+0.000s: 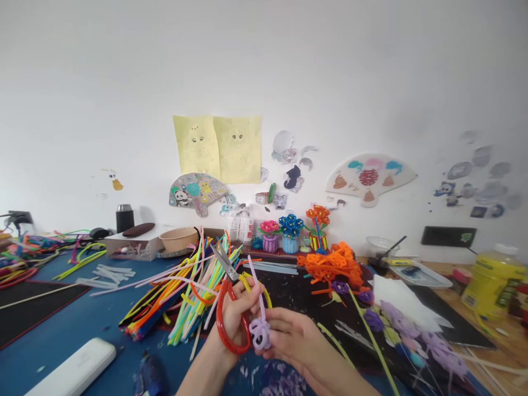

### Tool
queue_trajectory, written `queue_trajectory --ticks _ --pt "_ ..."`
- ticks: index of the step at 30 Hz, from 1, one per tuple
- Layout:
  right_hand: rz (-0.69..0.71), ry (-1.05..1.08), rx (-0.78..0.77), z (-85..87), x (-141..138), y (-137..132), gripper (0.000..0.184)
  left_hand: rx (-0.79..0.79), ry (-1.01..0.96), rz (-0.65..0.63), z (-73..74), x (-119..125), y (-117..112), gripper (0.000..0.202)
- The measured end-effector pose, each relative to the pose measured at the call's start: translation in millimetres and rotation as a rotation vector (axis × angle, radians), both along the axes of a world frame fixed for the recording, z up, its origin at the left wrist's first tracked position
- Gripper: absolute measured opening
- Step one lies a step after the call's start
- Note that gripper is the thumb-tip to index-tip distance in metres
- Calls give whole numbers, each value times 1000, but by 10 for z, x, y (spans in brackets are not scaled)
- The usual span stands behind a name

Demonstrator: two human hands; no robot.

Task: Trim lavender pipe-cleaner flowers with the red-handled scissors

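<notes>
The blue tabletop (pixel 70 324) carries a black mat (pixel 37 308) at far left, with a tangle of mixed pipe cleaners (pixel 28 256) behind it. A white case (pixel 70 368) lies at the near edge; no writing is legible on it. Further along stand a black flask (pixel 124 218), a clear drawer box (pixel 127 247) and a paper bowl (pixel 178 238). A large bundle of loose pipe cleaners (pixel 185 291) lies uncut and unshaped beside the hands.

The left hand (pixel 235 316) is closed around the scissors (pixel 225 264), blades pointing up and away, and its red handle loop (pixel 231 335) hangs below the hand. The right hand (pixel 297 341) is closed on the lilac pipe cleaner (pixel 259 333), held between both hands just right of the scissors. Its lower part is wound into loops; a straight length rises unshaped.

Completed work stands at the back: pink, blue and orange flowers (pixel 291 228) in small pots. A heap of bent orange pieces (pixel 330 264) sits right of them. Finished lilac flowers (pixel 412 330) on green stems lie at right, partly on white paper (pixel 400 300).

Writing: two white bottles (pixel 239 228) bear red characters, too small to read in full. A wall fan (pixel 368 177) shows a red double-happiness character. The yellow bottle (pixel 493 280) at far right has no legible label or brand.
</notes>
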State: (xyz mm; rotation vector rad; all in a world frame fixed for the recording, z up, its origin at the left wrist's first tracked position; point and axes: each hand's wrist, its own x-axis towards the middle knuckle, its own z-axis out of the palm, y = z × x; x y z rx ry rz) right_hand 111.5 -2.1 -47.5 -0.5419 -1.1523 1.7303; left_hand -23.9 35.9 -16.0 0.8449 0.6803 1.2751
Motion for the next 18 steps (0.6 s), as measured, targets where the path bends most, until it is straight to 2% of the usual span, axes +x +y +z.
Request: queue_trajectory --ticks 3,13,16,18 --pt "-55 4 2 -50 -47 -4 56 8 2 -13 12 -2 -7 39" --pt "-260 -58 75 -52 9 23 46 -11 -36 -67 -46 12 15 35" --pt "-250 -16 34 -13 21 -4 46 -22 -51 -88 -46 17 18 36" --pt "-173 33 -40 34 34 -35 39 -22 -65 -103 -40 10 18 36"
